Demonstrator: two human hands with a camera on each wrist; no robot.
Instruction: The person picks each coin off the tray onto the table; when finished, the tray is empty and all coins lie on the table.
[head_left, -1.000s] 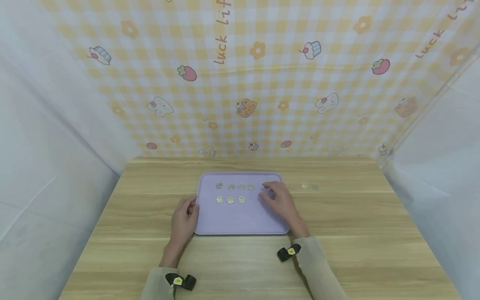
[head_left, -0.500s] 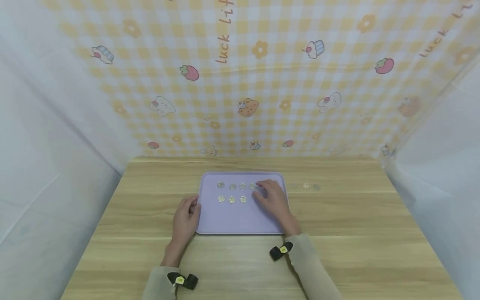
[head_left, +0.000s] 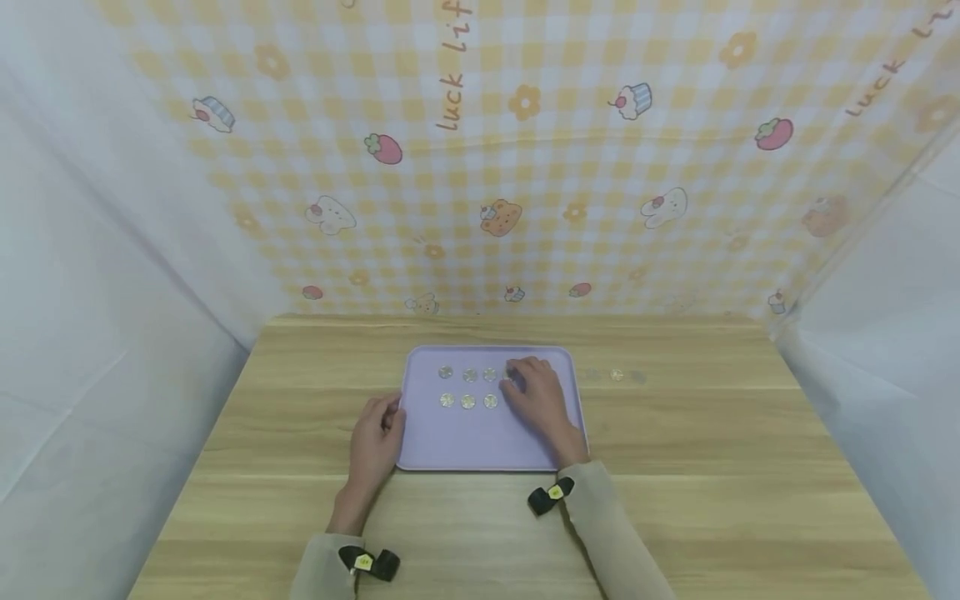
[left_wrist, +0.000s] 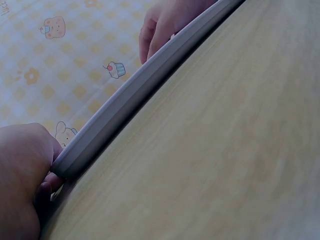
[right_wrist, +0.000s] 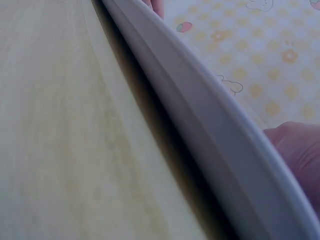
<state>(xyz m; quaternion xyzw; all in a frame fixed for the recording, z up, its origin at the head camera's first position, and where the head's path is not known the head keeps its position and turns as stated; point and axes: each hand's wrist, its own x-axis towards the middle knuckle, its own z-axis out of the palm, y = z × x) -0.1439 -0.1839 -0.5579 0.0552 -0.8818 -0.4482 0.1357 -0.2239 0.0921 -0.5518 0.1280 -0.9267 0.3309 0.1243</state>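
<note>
A lilac tray [head_left: 480, 446] lies on the wooden table, bearing two rows of small round coins. My left hand [head_left: 377, 442] grips the tray's left edge, thumb near the rim and fingertips curled beneath it in the left wrist view. Over the tray's right part, my right hand [head_left: 542, 402] reaches in with bent fingers, thumb and forefinger apart. Its fingertips are right at the last coin of the back row, mostly hiding it. Left of them shows a coin [head_left: 490, 375], with another coin [head_left: 491, 402] in the front row.
To the right of the tray, flat coins [head_left: 617, 375] lie in a line on the table [head_left: 697, 450]. A yellow checked cloth [head_left: 420, 175] with cartoon prints hangs behind the table. White sheets close off both sides.
My right hand has moved left across the tray until its fingers cover the last coin of the back row. My left hand has kept its grip on the tray's edge.
</note>
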